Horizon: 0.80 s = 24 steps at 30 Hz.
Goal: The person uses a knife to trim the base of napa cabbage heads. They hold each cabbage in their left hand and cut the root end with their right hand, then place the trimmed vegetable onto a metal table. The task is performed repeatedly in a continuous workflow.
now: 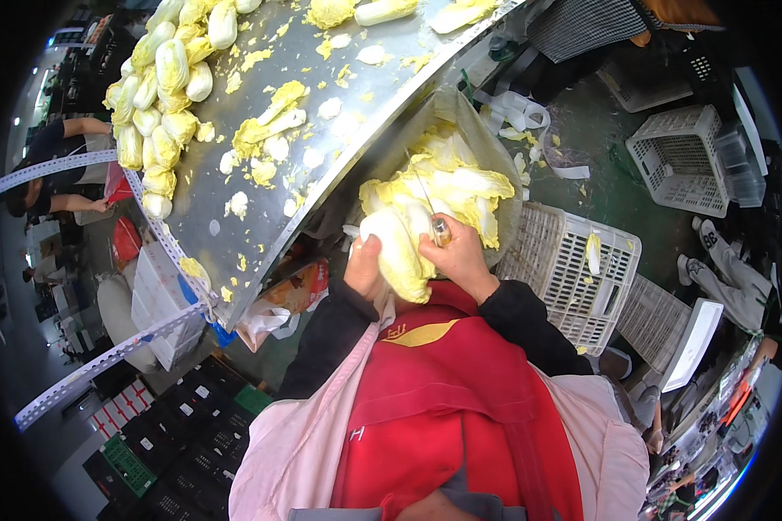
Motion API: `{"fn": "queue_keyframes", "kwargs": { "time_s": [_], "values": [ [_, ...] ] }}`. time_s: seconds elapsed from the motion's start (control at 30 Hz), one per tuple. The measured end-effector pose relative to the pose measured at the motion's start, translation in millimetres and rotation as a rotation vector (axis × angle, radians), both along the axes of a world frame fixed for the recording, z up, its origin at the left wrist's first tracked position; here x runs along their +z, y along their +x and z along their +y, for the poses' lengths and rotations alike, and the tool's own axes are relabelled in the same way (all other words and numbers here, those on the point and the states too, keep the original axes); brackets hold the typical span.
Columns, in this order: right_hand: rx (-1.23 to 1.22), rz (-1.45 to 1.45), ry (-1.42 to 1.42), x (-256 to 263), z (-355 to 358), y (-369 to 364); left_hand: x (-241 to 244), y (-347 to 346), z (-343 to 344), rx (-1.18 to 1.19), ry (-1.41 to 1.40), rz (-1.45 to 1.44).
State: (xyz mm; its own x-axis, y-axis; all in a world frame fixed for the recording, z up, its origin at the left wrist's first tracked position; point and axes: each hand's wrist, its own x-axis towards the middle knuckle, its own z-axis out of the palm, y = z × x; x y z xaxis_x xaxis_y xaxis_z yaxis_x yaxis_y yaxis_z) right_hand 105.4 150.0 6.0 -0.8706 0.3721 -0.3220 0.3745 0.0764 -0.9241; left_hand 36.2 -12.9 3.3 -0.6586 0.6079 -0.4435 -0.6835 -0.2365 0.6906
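A napa cabbage, pale with a yellow leafy end, is held in front of my red apron. My left hand grips it from the left side. In my right hand is a knife, its thin blade pointing up and away; the thumb of that hand rests against the cabbage's right side. Under and beyond both hands, loose cabbage leaves fill a lined bin. The fingers behind the cabbage are hidden.
A metal table bears a pile of napa cabbages and scattered trimmings. White plastic crates stand on the right, with another crate farther off. Black crates are stacked at lower left. Other people are nearby at both sides.
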Motion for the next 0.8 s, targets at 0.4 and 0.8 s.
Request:
{"fn": "queue_keyframes", "kwargs": {
  "time_s": [0.4, 0.8],
  "values": [
    [0.098, -0.065, -0.482, 10, 8, -3, -11, -12, 20, -0.005, 0.116, -0.141],
    [-0.023, -0.117, -0.019, -54, 30, -2, -11, -6, -8, 0.076, 0.022, -0.128]
  ]
}}
